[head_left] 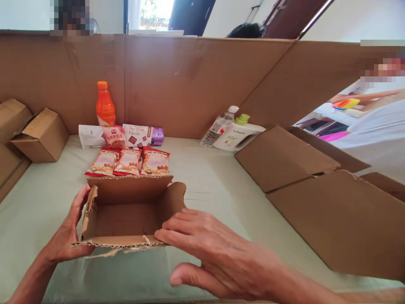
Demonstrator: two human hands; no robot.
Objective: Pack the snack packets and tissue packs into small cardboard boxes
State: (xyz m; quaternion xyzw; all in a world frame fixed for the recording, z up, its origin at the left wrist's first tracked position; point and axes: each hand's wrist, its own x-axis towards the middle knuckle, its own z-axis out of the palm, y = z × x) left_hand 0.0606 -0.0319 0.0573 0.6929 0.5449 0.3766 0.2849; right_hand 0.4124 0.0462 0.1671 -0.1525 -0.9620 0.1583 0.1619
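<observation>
A small open cardboard box [129, 198] with torn flaps sits on the pale green table [209, 181] in front of me. My left hand [68, 234] lies against its left flap, fingers stretched along the cardboard. My right hand [218, 255] rests with flat fingers on the box's right near corner, thumb apart below. Behind the box lie three red snack packets [128, 162] side by side. Further back are a white pouch [90, 136], a small red packet [114, 136], a "Super Meal" packet [136, 135], a purple pack [157, 136] and an orange drink bottle [105, 105].
A clear water bottle [218, 126] and a white pump bottle [238, 134] lean at the back right. Flattened cardboard sheets [332, 202] cover the right side. Closed cardboard boxes [41, 135] stand at the left. A cardboard wall [190, 80] runs behind. A person's arm shows far right.
</observation>
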